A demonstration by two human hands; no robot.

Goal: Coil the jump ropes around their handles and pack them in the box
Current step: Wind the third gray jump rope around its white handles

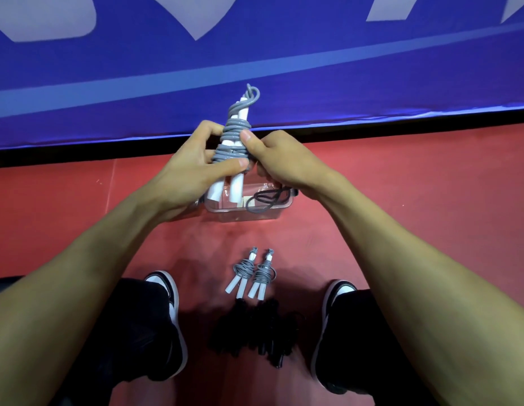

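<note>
Nearest, between the two shoes (167, 326), lies a tangle of black ropes (254, 329) on the red floor (416, 206), not yet coiled as far as can be told in the shadow. Just beyond it rest two finished grey bundles (253, 272), side by side and touching, their white handles pointing toward the person.

Farther out stands the clear box (243, 213), with a loose loop of dark rope (268, 199) draped inside its right end. Above the box, both hands are close together on a third grey rope (232, 142). The left hand (193, 162) grips the pair of white handles (228, 190), thumb pressed on the lower coils; the right hand (279, 159) pinches the wraps from the right, its thumb on the upper coils. Behind runs a blue banner (342, 68).

The risk, as I judge it, is in the tail: the top loop looks slack, and if the right hand lets go before the end is tucked, the stiff coils could spring loose. Lowering the bundle onto the dark loop might also snag it or stop it lying flat.
</note>
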